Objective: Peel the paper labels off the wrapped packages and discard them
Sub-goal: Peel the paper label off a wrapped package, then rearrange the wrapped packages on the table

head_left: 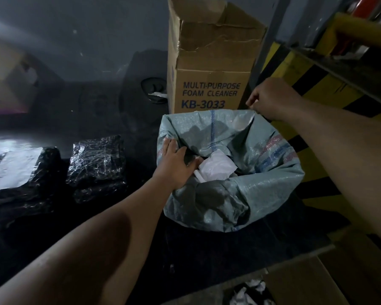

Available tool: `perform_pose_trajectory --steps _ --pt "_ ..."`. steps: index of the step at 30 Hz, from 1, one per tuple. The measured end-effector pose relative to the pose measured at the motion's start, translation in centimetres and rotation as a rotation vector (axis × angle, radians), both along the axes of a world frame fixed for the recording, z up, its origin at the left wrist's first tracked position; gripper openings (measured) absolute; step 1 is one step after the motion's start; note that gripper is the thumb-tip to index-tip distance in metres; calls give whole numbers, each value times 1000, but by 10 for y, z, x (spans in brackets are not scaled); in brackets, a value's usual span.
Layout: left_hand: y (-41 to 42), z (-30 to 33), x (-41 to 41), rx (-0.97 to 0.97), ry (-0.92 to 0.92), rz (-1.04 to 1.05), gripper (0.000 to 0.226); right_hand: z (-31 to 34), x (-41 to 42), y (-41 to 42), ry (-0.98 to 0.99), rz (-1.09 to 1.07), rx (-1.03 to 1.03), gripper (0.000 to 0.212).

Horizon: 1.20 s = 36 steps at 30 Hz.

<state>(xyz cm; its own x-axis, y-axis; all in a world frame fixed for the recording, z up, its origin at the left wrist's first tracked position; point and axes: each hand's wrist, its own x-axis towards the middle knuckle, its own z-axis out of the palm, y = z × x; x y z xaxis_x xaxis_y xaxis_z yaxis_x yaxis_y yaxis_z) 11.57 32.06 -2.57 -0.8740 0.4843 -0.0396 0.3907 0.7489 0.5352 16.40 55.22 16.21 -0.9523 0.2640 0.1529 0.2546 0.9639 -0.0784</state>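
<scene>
A pale green woven sack [268,183] stands open on the dark floor. My right hand [271,100] pinches its far rim and holds it up. My left hand [176,164] reaches over the near left rim into the sack, its fingers on a crumpled white paper label [216,168] lying inside. Two packages wrapped in shiny black film lie to the left: one [97,159] without a visible label, the other [20,170] with a large white label on top.
A tall cardboard box [209,62] printed "MULTI-PURPOSE FOAM CLEANER" stands right behind the sack. Yellow and black striped racking [317,84] rises at the right. Another cardboard box [295,287] with crumpled paper sits at the bottom right. A dark bag [141,89] lies behind.
</scene>
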Motion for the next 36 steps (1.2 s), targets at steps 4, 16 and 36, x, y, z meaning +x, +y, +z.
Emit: perform_pose_trajectory --steps 4,16,36 --pt "0 -1 -1 -7 9 -2 80 1 -1 0 -25 -8 -21 16" --pt "-1 2 -1 19 7 -33 82 -9 -5 -23 -136 34 -62 38" --pt "-287 -106 55 -263 -57 321 82 -177 -97 -289 -235 167 -593 72"
